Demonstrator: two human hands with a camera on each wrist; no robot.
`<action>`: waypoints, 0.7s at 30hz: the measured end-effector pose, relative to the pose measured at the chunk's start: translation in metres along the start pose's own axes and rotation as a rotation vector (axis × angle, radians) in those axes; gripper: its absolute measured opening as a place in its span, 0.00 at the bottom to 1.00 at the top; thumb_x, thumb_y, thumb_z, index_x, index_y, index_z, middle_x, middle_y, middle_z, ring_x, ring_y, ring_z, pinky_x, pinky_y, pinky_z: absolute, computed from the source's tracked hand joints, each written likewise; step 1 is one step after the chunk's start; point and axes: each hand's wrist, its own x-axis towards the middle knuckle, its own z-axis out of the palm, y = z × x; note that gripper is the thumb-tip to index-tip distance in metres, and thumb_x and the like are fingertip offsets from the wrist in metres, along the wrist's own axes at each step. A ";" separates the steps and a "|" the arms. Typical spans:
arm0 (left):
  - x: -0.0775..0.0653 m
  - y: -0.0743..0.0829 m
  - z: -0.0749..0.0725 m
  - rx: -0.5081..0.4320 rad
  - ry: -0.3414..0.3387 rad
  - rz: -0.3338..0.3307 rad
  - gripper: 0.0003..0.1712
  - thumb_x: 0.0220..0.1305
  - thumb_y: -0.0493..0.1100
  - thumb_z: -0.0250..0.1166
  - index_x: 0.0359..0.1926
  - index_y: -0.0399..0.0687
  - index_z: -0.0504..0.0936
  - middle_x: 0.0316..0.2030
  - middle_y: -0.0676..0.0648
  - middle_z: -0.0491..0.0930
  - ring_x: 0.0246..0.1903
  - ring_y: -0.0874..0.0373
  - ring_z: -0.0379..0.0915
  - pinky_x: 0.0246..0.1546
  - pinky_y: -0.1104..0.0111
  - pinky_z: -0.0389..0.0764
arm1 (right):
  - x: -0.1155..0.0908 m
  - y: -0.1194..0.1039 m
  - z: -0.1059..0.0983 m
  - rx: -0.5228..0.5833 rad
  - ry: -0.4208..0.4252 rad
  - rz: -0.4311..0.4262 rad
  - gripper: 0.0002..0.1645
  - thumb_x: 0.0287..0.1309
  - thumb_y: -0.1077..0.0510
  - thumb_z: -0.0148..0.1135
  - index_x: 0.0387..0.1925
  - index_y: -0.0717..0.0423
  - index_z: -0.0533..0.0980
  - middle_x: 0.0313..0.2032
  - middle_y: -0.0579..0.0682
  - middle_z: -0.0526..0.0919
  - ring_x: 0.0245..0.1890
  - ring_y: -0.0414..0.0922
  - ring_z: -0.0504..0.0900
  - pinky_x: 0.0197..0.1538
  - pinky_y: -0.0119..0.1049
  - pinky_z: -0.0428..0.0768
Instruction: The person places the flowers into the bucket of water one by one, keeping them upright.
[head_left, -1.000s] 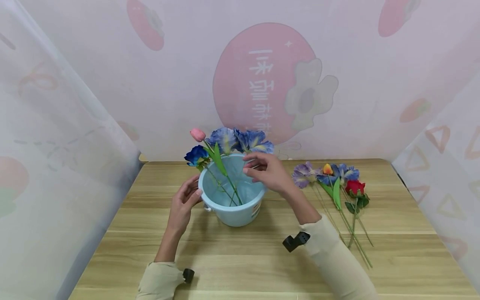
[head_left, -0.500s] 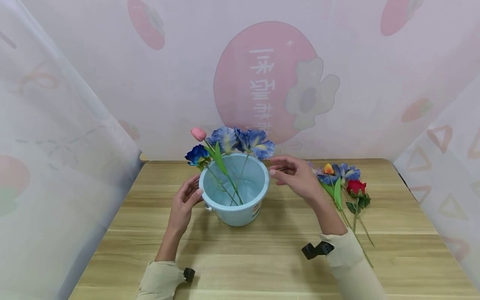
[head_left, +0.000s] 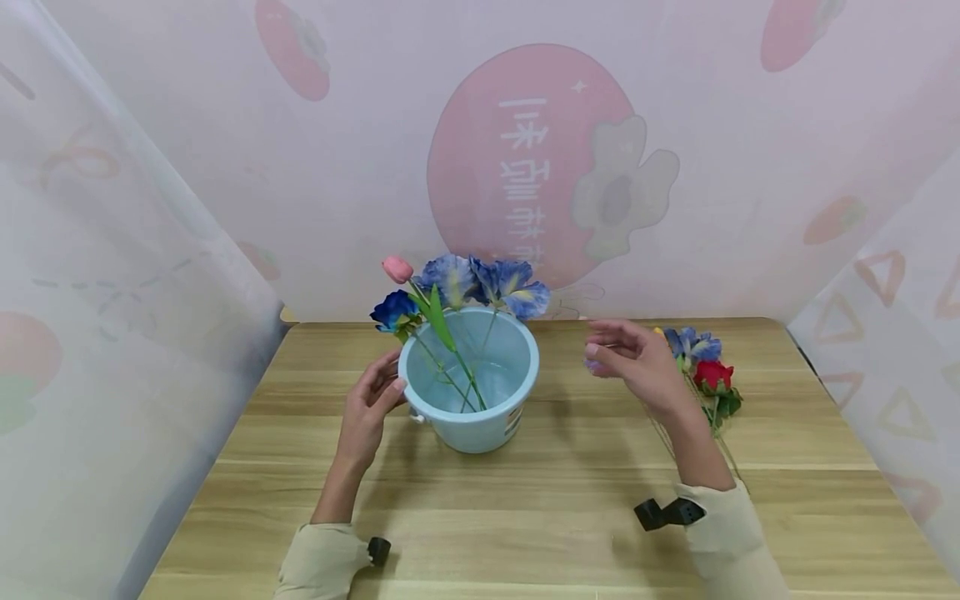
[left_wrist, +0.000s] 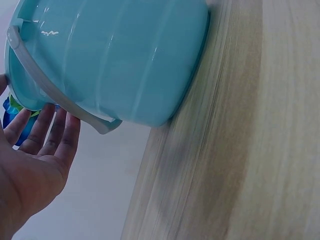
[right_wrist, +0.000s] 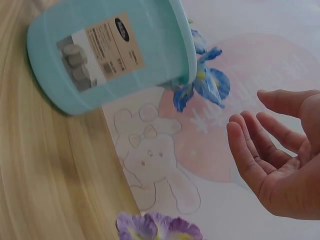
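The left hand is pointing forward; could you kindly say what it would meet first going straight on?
The left hand would most likely meet the light blue bucket first, at its outer side; they look to be touching, though exact contact is hard to judge.

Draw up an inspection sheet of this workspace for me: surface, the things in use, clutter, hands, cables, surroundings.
Surface: wooden table, light wood grain.
Things in use: blue bucket upright, with a pink tulip, a dark blue flower and blue irises leaning in it. To its right lie a red rose, another blue flower and a purple flower; the right hand partly hides this group in the head view.
Clutter: nothing seen.
Left hand: fingers touch the bucket near its rim.
Right hand: fingers loosely bent, holding nothing, near the purple flower.
Cables: nothing seen.
Surroundings: pale printed backdrop behind and on both sides.
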 end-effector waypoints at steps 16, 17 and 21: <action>0.000 0.001 0.000 0.008 -0.004 0.000 0.29 0.81 0.40 0.60 0.78 0.41 0.70 0.68 0.32 0.77 0.58 0.64 0.83 0.53 0.69 0.90 | -0.022 0.011 -0.032 -0.043 0.035 0.016 0.31 0.75 0.52 0.67 0.71 0.62 0.74 0.53 0.44 0.84 0.49 0.32 0.88 0.53 0.36 0.91; 0.000 0.001 0.000 0.008 -0.003 0.000 0.29 0.81 0.40 0.60 0.78 0.41 0.70 0.68 0.32 0.77 0.58 0.64 0.83 0.53 0.69 0.90 | -0.023 0.011 -0.034 -0.045 0.038 0.016 0.31 0.75 0.52 0.67 0.71 0.63 0.74 0.53 0.44 0.84 0.49 0.32 0.88 0.53 0.35 0.91; 0.000 0.001 0.000 0.005 -0.003 0.002 0.29 0.81 0.40 0.60 0.78 0.41 0.70 0.68 0.32 0.77 0.58 0.64 0.83 0.53 0.69 0.90 | -0.026 0.016 -0.042 -0.048 0.055 0.017 0.30 0.76 0.52 0.67 0.70 0.64 0.73 0.52 0.44 0.83 0.49 0.32 0.88 0.52 0.34 0.91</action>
